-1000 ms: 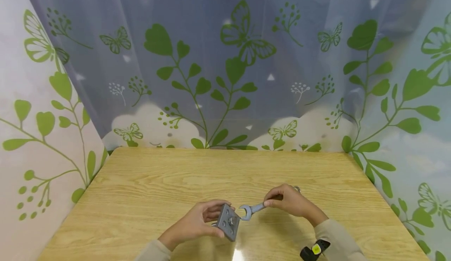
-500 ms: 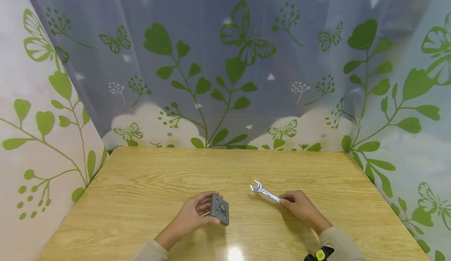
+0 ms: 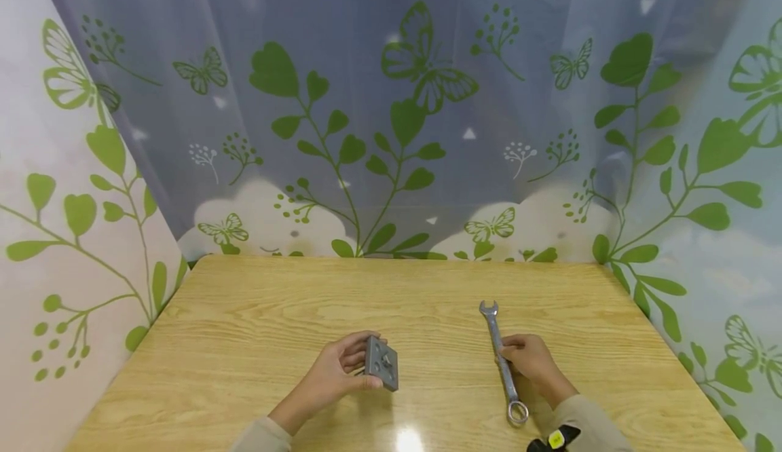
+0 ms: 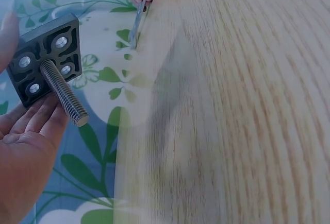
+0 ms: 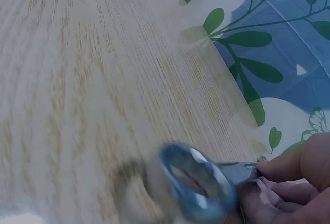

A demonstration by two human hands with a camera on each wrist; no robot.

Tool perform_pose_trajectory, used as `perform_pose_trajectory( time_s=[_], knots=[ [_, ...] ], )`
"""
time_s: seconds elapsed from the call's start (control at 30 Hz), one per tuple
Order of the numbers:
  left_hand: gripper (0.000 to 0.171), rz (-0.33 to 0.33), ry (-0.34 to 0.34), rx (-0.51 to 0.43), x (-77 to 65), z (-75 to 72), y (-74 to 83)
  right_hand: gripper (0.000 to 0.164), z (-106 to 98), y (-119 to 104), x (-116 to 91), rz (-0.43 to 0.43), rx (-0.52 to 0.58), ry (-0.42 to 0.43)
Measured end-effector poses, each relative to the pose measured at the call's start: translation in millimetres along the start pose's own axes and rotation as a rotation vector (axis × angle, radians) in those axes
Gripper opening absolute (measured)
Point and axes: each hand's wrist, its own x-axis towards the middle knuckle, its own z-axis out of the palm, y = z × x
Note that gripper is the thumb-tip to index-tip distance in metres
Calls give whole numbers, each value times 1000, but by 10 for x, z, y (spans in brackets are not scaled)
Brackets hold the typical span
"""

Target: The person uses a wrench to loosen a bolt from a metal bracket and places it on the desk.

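My left hand (image 3: 332, 374) grips a square grey plate (image 3: 381, 364) by its edges, thumb on the near side and fingers behind. In the left wrist view the plate (image 4: 31, 80) shows four-cornered ribbing, round metal inserts and a long threaded bolt (image 4: 64, 92) sticking out of its middle. To the right, my right hand (image 3: 534, 364) pinches a combination wrench (image 3: 497, 347) near the middle of its shank. Its open-ended jaw points to the far side of the table and its ring end (image 3: 518, 412) toward me. That ring end (image 5: 198, 183) looms close in the right wrist view.
Both hands are over a wood-grain table (image 3: 293, 296). A curtain (image 3: 391, 167) printed with green leaves and butterflies stands behind its far edge and along both sides. A black band with a yellow tag (image 3: 556, 440) is on the right wrist.
The wrench has moved right, away from the plate, and turned from pointing left to pointing away from me. The left hand has drawn back slightly left with the plate, then stayed nearly still.
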Motion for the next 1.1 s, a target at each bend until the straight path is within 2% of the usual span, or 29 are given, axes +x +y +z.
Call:
perform_pose_trajectory(
  time_s=[0.1, 0.27, 0.57, 0.77, 1.1],
  knots=[
    [78, 4, -3, -4, 0, 7, -3, 29, -15, -1, 18, -7, -13, 25],
    [79, 6, 1, -3, -3, 18, 11, 28, -43, -2, 54, -19, -95, 66],
    [76, -7, 48, 3, 24, 40, 50, 23, -85, -58, 72, -82, -415, 126],
    [75, -4, 74, 1, 32, 51, 71, 21, -92, -98, 72, -88, -504, 137],
    [77, 18, 102, 22, 54, 71, 73, 21, -107, -90, 79, -80, -547, 156]
  ],
)
